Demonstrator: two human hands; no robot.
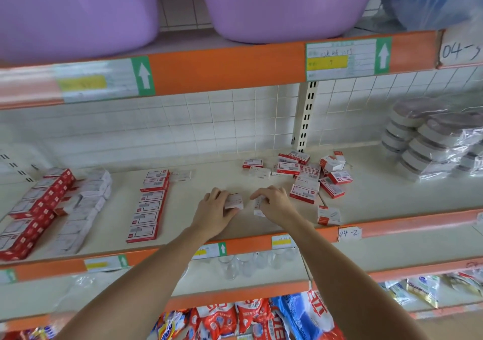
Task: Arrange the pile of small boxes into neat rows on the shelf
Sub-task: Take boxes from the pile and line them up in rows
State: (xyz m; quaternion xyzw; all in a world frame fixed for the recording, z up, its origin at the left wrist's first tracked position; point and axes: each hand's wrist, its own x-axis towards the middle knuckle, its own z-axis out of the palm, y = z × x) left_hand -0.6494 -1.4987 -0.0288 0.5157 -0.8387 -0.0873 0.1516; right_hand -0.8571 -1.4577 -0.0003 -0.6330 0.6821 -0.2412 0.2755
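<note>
A loose pile of small red-and-white boxes [311, 173] lies on the cream shelf [214, 177] right of centre. A neat row of the same boxes [150, 206] runs front to back left of centre. My left hand [215, 210] grips one small box [234, 201] at mid-shelf. Just to its right, my right hand [274, 201] holds another small box [258, 207], mostly hidden under the fingers. A single box [328, 215] lies near the front edge to the right.
Further rows of red-and-white boxes [47, 209] fill the shelf's left end. Wrapped round containers [431, 141] are stacked at the right. Purple tubs [282, 2] sit on the shelf above. Glasses [230, 266] and snack bags [235, 318] occupy lower shelves.
</note>
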